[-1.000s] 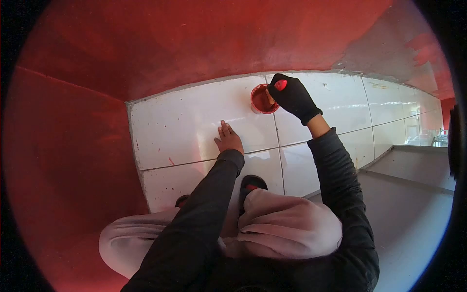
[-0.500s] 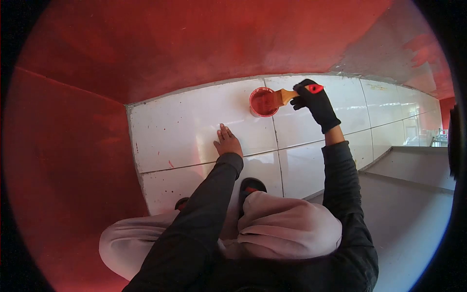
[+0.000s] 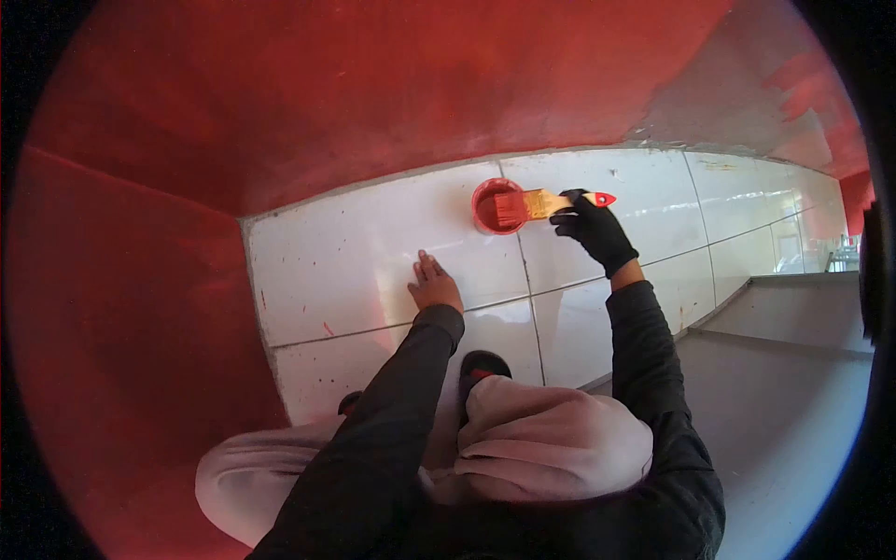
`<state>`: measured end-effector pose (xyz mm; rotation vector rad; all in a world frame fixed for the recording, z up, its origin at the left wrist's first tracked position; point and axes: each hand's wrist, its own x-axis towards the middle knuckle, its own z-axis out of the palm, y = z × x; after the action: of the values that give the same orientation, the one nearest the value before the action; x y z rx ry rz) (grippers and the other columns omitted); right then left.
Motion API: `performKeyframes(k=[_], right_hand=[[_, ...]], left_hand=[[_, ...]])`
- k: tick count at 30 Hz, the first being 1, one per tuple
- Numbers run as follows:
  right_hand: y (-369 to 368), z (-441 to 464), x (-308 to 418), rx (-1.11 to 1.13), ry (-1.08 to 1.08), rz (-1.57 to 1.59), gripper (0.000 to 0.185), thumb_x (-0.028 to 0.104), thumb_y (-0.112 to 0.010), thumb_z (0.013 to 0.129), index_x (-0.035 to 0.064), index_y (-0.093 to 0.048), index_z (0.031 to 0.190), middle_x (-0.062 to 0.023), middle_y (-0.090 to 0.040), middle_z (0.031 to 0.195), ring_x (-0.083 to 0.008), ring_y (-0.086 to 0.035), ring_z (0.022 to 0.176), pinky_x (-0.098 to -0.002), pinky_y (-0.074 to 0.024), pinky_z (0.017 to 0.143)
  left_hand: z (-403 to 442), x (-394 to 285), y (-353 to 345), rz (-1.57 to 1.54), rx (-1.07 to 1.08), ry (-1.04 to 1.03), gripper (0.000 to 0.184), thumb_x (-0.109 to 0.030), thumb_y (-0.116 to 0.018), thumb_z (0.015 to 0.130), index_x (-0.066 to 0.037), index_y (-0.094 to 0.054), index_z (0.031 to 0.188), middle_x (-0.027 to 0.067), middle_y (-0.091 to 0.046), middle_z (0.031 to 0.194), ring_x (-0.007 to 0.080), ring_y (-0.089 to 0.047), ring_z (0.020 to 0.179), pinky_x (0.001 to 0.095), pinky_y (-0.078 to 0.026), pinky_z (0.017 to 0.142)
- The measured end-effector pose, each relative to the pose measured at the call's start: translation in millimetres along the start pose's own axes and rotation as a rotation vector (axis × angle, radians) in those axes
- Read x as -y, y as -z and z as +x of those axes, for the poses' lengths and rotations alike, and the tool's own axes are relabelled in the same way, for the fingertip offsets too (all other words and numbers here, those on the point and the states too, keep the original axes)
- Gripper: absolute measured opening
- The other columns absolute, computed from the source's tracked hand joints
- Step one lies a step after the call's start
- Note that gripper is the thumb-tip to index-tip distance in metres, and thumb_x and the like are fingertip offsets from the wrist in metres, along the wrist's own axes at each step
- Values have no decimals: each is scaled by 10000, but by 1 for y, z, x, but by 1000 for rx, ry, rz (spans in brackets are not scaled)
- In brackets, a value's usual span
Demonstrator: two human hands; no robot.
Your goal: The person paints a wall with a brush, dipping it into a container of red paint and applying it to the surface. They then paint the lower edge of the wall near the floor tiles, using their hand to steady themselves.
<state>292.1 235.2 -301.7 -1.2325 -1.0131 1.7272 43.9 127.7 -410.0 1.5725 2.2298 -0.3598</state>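
My right hand (image 3: 597,233), in a black glove, is closed around the handle of a paintbrush (image 3: 541,203). The brush has a wooden handle with a red tip, and its bristles are coated in red paint. They lie over the mouth of a small paint pot (image 3: 483,227) that stands on the tiles and holds red paint. Bare and with fingers stretched out, my left hand (image 3: 436,284) rests flat on the white tiled floor (image 3: 327,271), to the near left of the pot. It holds nothing.
A red-painted wall (image 3: 373,84) runs along the far side, with a greyish patch (image 3: 719,89) at right. Another red wall (image 3: 131,336) closes the left. A grey panel (image 3: 775,401) lies at lower right. My shoe (image 3: 483,366) is on the tiles below the pot.
The brush has turned so its flat bristle side shows above the pot. My right hand has shifted slightly down and left; my left hand stays on the floor.
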Motion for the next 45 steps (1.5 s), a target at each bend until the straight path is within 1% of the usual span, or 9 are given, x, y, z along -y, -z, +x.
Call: performKeyframes(k=[2,5,6,12,27,35,41,43,45], right_hand=[[13,7,-9,25,-116,253,281,127,-505,899,-22,-467,1134,-149,-583,956,-212,-622,841,-341,-540,722],[13,6,-16,87,70,10,242,135,-509,892,-15,-486,1081,-144,-600,916,-229,-621,833,-353,-537,731],[13,6,-16,77,-24,342,253,131,-540,872,-13,-488,1073,-140,-599,927,-220,-625,823,-349,-538,731],[5,3,-14,35,-79,341,233,179,-528,889,-17,-511,1015,-142,-613,863,-222,-639,772,-325,-544,713],[0,-5,-19,35,-64,468,296,211,-540,886,-12,-487,1073,-145,-599,930,-215,-624,829,-330,-535,749],[-30,-19,86,-87,444,200,274,186,-524,900,-18,-470,1073,-134,-602,916,-205,-624,846,-335,-523,767],[-93,-48,215,-220,885,-58,223,51,-591,837,-47,-501,1016,-150,-611,901,-224,-636,827,-315,-521,749],[-119,-50,248,-166,1000,-153,256,73,-636,814,-40,-521,1013,-125,-618,878,-195,-633,814,-281,-512,730],[-142,-47,273,-153,1104,-339,244,96,-658,803,-13,-562,999,-83,-631,883,-143,-619,800,-243,-493,702]], left_hand=[[3,1,-9,-10,-106,-36,447,-130,-346,888,-50,-362,1328,62,-161,1472,236,-294,1305,502,-370,920],[-2,0,6,6,-53,-36,456,-137,-353,890,-47,-345,1337,69,-149,1474,242,-268,1317,495,-376,921],[-1,2,2,36,-42,-49,463,-122,-330,896,-47,-315,1353,69,-124,1480,247,-246,1326,490,-369,935],[-8,1,36,78,180,-69,1162,-374,-813,541,-10,-118,1398,122,-25,1487,245,-174,1353,469,-336,983],[-10,1,42,69,199,-69,1218,-395,-836,520,-12,-86,1401,110,-2,1490,244,-156,1358,469,-324,995],[-11,1,36,57,171,-65,1214,-385,-836,512,-11,-97,1399,116,-14,1488,247,-167,1355,478,-320,990],[0,-2,9,-4,87,-14,628,-166,-477,858,-23,-179,1392,89,-65,1490,237,-185,1351,482,-308,984],[9,0,-2,86,126,-32,1258,-381,-845,512,-5,-40,1403,137,27,1486,282,-116,1363,480,-288,1012],[6,0,4,68,149,-34,1255,-373,-845,517,-9,-36,1404,136,33,1486,281,-112,1364,484,-283,1014]])
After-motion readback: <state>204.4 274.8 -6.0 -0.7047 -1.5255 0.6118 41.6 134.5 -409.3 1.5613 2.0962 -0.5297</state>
